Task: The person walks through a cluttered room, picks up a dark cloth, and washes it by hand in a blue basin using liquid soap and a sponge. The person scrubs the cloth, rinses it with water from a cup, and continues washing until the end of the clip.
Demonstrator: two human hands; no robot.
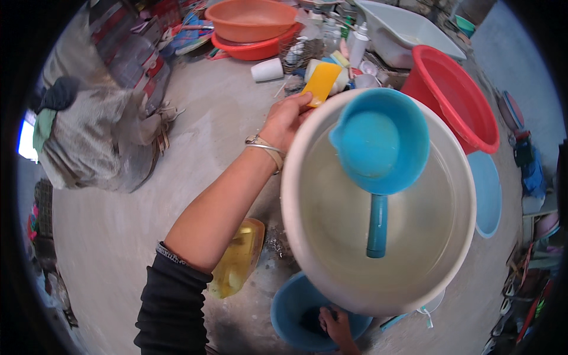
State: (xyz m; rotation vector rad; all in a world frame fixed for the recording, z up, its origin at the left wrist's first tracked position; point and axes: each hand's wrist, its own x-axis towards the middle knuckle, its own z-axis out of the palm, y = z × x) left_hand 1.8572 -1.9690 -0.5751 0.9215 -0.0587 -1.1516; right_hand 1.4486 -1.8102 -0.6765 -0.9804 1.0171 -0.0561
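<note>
My left hand point(288, 115), in a black sleeve pushed up the forearm, grips the near end of a flat yellow rectangular piece point(324, 82) beyond the upper left rim of a large white basin point(290, 199). The basin holds cloudy water, and over it is a blue plastic dipper point(377, 142) with its handle towards me. Lower down, my right hand point(335, 324) is curled inside a blue basin point(284, 310) at a dark, unclear thing; its grip is hard to read. Left of these basins lies a yellow translucent tray point(235, 262) on the floor, partly hidden by my left forearm.
Orange basins point(250, 22), a white cup point(267, 70), pump bottles point(358, 44) and a white tub point(399, 26) stand at the back. A red bucket point(452, 97) and light blue basin point(486, 195) are right; a cloth-covered heap point(93, 137) is left.
</note>
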